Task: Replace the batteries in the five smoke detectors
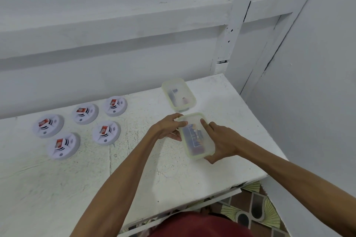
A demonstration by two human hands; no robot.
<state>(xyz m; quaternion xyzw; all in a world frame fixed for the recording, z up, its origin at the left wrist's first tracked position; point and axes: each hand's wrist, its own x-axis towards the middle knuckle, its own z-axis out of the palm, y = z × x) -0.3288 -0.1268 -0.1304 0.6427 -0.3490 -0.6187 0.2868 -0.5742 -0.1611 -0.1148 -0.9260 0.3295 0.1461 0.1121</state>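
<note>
We count five smoke detectors [106,133] on the bench [173,175]. Our left hand [165,129] and right hand [223,142] grip the nearer box [204,149]. The second box [179,95] stands just beyond.

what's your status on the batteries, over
Left hand and right hand grip the near container. Five smoke detectors untouched, batteries showing. Second container beyond, nothing blocking.

Both of my bare forearms, left forearm [123,175] and right forearm [289,175], reached forward from the lower edge of the view and converged at centre. My left hand [167,129] curled its fingers and thumb round the far left corner of the container [194,140]. My right hand [223,141] gripped the right side, with its index finger [204,123] laid straight on top and its thumb hooked at the near end.
</note>
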